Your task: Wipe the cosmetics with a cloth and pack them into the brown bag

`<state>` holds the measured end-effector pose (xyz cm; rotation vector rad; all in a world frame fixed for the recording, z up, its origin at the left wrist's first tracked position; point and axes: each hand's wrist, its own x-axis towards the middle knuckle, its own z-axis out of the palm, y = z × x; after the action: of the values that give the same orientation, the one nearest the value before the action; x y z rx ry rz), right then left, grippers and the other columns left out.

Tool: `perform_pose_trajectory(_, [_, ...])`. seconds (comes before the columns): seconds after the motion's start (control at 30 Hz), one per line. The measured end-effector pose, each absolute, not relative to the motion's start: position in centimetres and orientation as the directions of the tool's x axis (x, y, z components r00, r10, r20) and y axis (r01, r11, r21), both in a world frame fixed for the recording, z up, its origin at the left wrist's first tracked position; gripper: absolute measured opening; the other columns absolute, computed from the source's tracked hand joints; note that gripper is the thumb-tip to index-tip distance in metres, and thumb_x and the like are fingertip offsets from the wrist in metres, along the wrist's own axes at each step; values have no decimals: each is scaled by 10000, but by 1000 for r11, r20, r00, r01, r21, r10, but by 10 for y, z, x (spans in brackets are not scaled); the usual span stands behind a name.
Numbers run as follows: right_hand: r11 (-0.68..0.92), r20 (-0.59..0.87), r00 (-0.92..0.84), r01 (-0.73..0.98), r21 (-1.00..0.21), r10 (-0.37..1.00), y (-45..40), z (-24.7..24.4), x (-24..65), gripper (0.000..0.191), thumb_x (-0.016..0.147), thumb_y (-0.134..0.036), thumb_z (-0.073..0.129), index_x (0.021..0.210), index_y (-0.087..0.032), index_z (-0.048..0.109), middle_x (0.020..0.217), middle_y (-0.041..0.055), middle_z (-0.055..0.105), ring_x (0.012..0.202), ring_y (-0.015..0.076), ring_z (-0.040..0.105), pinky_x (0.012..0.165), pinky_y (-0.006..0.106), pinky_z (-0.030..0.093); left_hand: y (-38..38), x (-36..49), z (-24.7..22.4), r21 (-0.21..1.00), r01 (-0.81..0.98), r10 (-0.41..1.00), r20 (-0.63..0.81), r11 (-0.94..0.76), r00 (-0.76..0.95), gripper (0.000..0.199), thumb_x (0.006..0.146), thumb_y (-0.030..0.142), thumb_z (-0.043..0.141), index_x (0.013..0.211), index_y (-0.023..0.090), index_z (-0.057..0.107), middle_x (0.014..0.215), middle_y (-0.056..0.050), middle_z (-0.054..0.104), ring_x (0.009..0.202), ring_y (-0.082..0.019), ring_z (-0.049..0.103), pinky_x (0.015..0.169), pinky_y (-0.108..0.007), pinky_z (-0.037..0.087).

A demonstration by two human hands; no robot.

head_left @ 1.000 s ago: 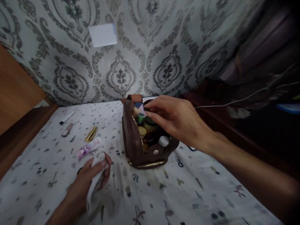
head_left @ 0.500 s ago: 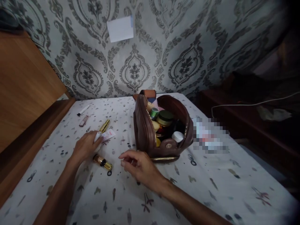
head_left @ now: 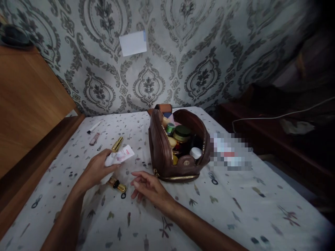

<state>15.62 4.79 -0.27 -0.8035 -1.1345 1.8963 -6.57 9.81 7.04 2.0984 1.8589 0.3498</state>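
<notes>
A white squeeze tube (head_left: 122, 155) with pink print is held by my left hand (head_left: 98, 169), its flat end pointing right. Just beyond it lies a gold bottle (head_left: 117, 144). A small brown bottle with a gold cap (head_left: 118, 184) lies close to the left hand's near side. My right hand (head_left: 148, 188) hangs over the cloth with fingers apart and nothing in them. Behind that hand stands a brown cosmetic bag (head_left: 162, 158), unzipped. Inside it are a dark-lidded jar (head_left: 182, 132), a green-capped item (head_left: 170, 128), a white-lidded container (head_left: 195, 153) and other items.
On the patterned cloth (head_left: 146, 226) at the back left lie a white brush (head_left: 93, 127) and a small pink bottle (head_left: 94, 138). Wooden furniture (head_left: 34, 83) borders the left. A blurred item (head_left: 230, 151) lies right of the bag. A patterned curtain (head_left: 149, 80) hangs behind.
My left hand has raised the tube slightly and turned it, so more of its printed side shows. My right hand's fingers have spread a little. The view has shifted slightly.
</notes>
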Motion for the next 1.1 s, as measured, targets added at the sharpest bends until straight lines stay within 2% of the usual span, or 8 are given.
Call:
perform_pose_trajectory(0.13, [-248, -74, -438, -353, -902, 896, 42, 8, 155, 571, 787, -697, 661, 1083, -213, 601, 896, 22, 624, 656, 139, 652, 527, 238, 446, 78, -49, 81, 563, 784, 927, -79, -261, 366, 332, 802, 439, 617, 1055, 227, 581, 1015, -35, 681, 926, -240, 626, 772, -298, 446])
perform_pose_trajectory(0.3, [-200, -40, -383, -389, -899, 923, 38, 15, 157, 529, 820, -732, 590, 860, -205, 591, 620, -22, 567, 571, 147, 594, 545, 265, 452, 62, -32, 80, 578, 752, 872, -135, -316, 471, 244, 800, 369, 669, 1002, 255, 592, 907, 13, 666, 775, -190, 602, 682, -253, 415])
perform_pose_trajectory(0.5, [-169, 25, -412, -427, -888, 911, 35, 14, 158, 519, 842, -706, 586, 934, -197, 628, 623, -23, 581, 556, 135, 578, 587, 277, 491, 68, -31, 82, 703, 662, 836, -180, -260, 519, 226, 872, 454, 614, 936, 247, 677, 843, -1, 729, 781, -210, 655, 726, -249, 453])
perform_pose_trajectory(0.6, [-180, 36, -406, -482, -857, 913, 36, 12, 157, 465, 839, -638, 645, 1035, -217, 626, 835, 15, 649, 704, 158, 654, 690, 305, 538, 78, -39, 79, 716, 655, 856, -161, -242, 492, 248, 869, 463, 610, 869, 226, 685, 812, 1, 729, 758, -203, 656, 713, -242, 466])
perform_pose_trajectory(0.7, [-223, -41, -353, -492, -841, 935, 39, 6, 156, 559, 792, -591, 717, 1215, -259, 564, 1109, 57, 590, 864, 190, 689, 713, 321, 560, 91, -54, 70, 604, 768, 949, -60, -213, 311, 346, 879, 541, 546, 847, 210, 641, 814, -11, 713, 765, -212, 648, 675, -253, 462])
perform_pose_trajectory(0.8, [-238, -79, -366, -414, -878, 927, 40, -2, 157, 563, 804, -543, 709, 1250, -247, 532, 1069, 53, 568, 826, 174, 687, 668, 303, 554, 101, -67, 58, 363, 918, 984, -16, -160, 178, 396, 909, 567, 469, 782, 212, 591, 765, -18, 679, 748, -225, 629, 654, -285, 423])
perform_pose_trajectory(0.87, [-207, -63, -413, -315, -926, 908, 38, -4, 158, 453, 843, -473, 672, 1202, -223, 558, 1038, 49, 582, 808, 158, 681, 660, 283, 541, 105, -71, 50, 285, 950, 990, -29, -127, 141, 386, 922, 550, 457, 801, 212, 598, 783, -27, 674, 780, -240, 629, 672, -305, 409])
perform_pose_trajectory(1.1, [28, 35, -447, -23, -999, 894, 33, -5, 161, 255, 886, -244, 542, 1123, -191, 623, 1007, 57, 630, 801, 149, 649, 648, 263, 522, 96, -64, 51, 147, 982, 992, 69, -115, 105, 355, 986, 435, 430, 1222, 217, 580, 1244, -95, 599, 1160, -277, 578, 841, -358, 474])
